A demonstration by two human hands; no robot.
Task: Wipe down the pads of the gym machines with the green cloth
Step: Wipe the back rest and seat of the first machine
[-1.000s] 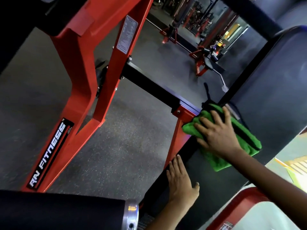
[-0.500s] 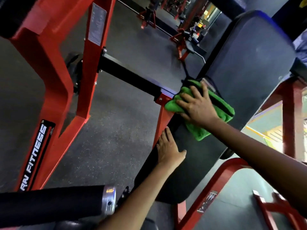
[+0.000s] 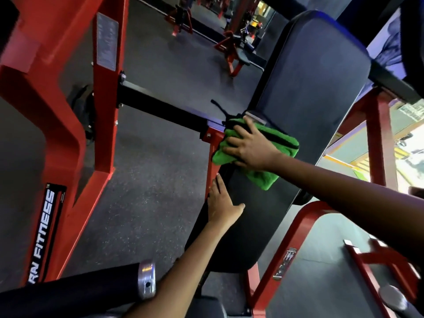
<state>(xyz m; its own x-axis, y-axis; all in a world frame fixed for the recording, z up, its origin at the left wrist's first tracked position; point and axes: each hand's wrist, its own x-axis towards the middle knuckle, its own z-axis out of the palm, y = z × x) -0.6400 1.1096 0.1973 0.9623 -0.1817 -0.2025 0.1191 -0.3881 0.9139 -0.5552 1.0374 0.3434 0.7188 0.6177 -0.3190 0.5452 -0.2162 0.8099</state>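
Since 1 s ago, barely shifted: right hand [image 3: 250,148] still spread flat, pressing green cloth [image 3: 261,157] at pad [image 3: 309,92] junction, left hand [image 3: 221,200] flat w/ straight fingers on seat pad edge — wipe prob mid-stroke, upper pad left.

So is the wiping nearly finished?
Can't tell what's already clean; the pads show no wipe marks. Right now the right hand presses the green cloth flat where the seat pad meets the back pad, while the left hand rests on the seat's edge. Probably plenty left.
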